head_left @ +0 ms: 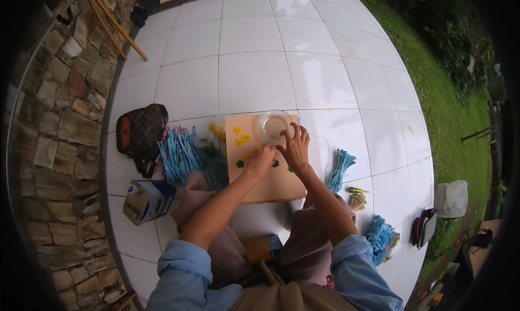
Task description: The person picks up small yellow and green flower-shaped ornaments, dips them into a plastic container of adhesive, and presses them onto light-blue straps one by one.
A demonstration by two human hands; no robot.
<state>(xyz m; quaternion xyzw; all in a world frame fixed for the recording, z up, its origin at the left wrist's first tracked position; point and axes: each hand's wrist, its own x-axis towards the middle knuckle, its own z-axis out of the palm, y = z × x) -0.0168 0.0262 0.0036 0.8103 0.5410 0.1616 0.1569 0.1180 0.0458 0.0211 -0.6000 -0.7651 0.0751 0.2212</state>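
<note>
A tan board [265,189] lies in front of me, with small yellow flower-shaped pieces [237,130] on its left side and green flower-shaped pieces [240,164] lower down. At its far right corner stands a clear round bowl [261,125]. My left hand [262,158] is low over the board's middle, its fingers drawn together; whatever they grip is hidden. Beside it, my right hand [296,149] has its fingers bent and spread apart near the bowl's closest rim, and I see nothing held in it.
Left of the board are light-blue strands with pink tips [179,156], a brown patterned bag [142,131] and a metal can [147,204]. To the right lie a blue bundle [340,169], a yellow-handled screwdriver [356,190] and more blue strands [381,236]. A stone wall [70,148] borders the left.
</note>
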